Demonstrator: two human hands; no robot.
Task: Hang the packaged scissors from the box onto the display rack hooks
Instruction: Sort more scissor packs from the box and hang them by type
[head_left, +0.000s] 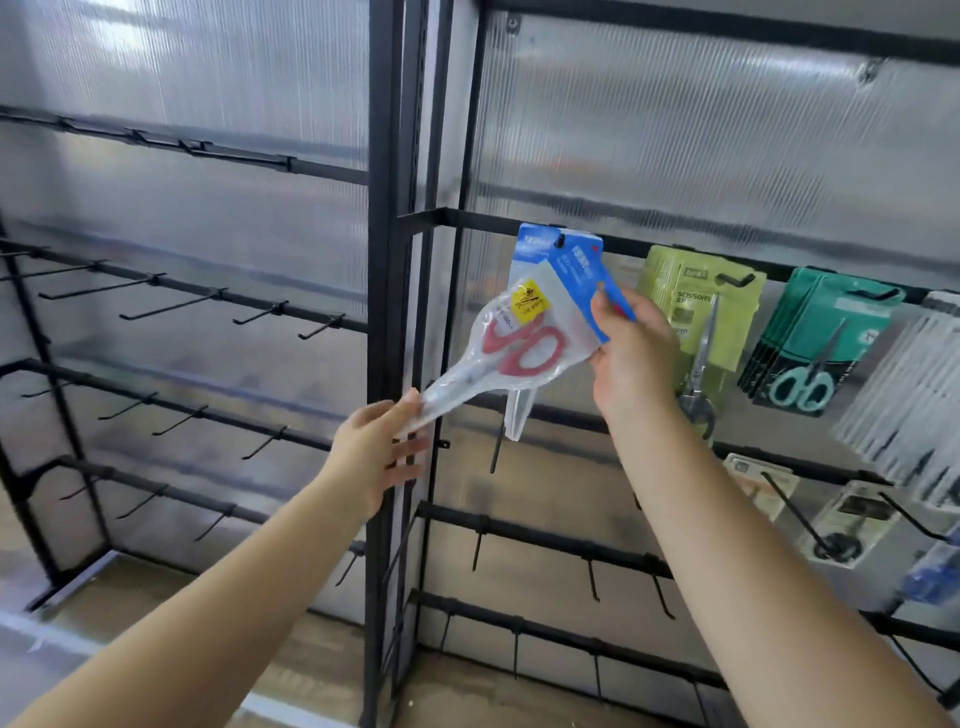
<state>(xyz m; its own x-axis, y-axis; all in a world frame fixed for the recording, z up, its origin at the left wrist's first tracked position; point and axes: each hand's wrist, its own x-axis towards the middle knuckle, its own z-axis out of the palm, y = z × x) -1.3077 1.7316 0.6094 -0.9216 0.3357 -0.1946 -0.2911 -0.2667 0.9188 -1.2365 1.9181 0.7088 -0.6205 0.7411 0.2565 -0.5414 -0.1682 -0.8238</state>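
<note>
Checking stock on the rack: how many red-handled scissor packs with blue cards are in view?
2. One red-handled scissor pack is held tilted between the left hand and right hand; another blue-carded pack hangs behind it. More may be hidden behind.

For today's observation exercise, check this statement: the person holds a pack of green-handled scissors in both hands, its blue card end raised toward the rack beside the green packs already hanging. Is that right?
Not quite: the head view shows the scissors pack holds red-handled scissors, not green. The rest stands: the right hand grips the blue card end, the left hand the blade end, beside the hanging green packs.
</note>
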